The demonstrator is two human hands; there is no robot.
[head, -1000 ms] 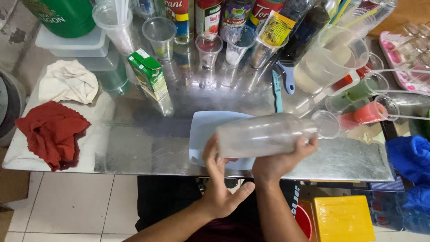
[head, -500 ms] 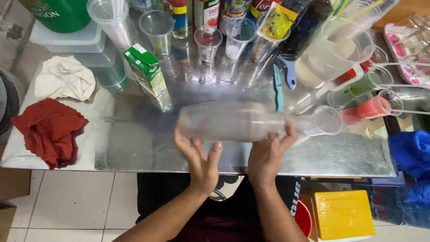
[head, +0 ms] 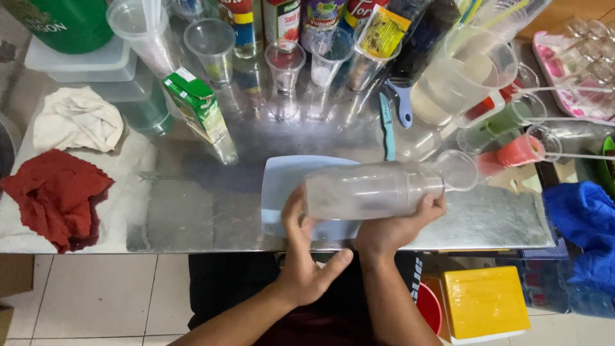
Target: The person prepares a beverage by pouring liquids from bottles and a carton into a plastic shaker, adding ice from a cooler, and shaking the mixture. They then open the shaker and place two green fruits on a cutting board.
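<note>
Both hands are holding a clear plastic shaker (head: 378, 190) sideways, lying just above the pale blue tray (head: 282, 186) that is sitting on the steel counter (head: 192, 211). The left hand (head: 302, 250) is pressing against the shaker's base end with its fingers spread wide and the thumb pointing out toward the right hand. The right hand (head: 392, 227) is wrapping around the shaker from below near its neck, fingers curling up over the far side.

The shaker's capped mouth is lying just beside a clear cup (head: 458, 170), and past that, farther from the tray, a tumbler of red drink (head: 519, 152) and one of green drink (head: 506, 118) are standing close together. A blue-handled peeler (head: 386, 128) is lying just beyond the tray's far edge. A green carton (head: 200, 106) is standing beyond the tray's left corner, with empty clear cups (head: 211, 45) and syrup bottles (head: 282, 19) crowding the back. Well left of the tray, a red cloth (head: 54, 195) and a white cloth (head: 77, 122) are lying. A blue cloth (head: 583, 214) is lying well right of the tray.
</note>
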